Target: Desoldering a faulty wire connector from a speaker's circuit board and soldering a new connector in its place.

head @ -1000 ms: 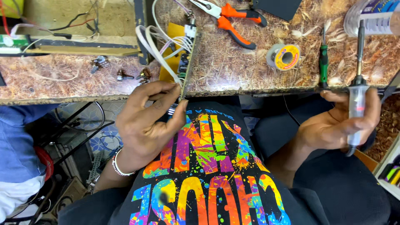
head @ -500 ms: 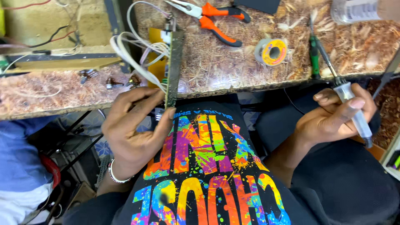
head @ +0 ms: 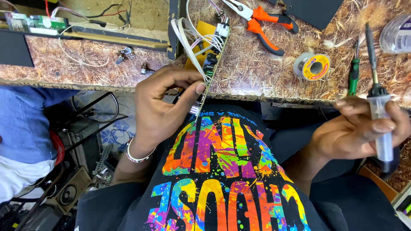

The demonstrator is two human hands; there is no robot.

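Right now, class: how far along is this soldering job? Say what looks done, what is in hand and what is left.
Done: the tools are laid out, solder reel and orange pliers on the bench, and white wires already run to the circuit board. In hand: the left hand holds the board on edge; the right hand holds the soldering iron, tip up, away from it. Left: no joint is being touched yet.

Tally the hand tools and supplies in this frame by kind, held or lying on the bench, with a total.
Soldering iron, in right hand: 1
Circuit board, in left hand: 1
Orange-handled pliers: 1
Green-handled screwdriver: 1
Solder spool: 1
Total: 5
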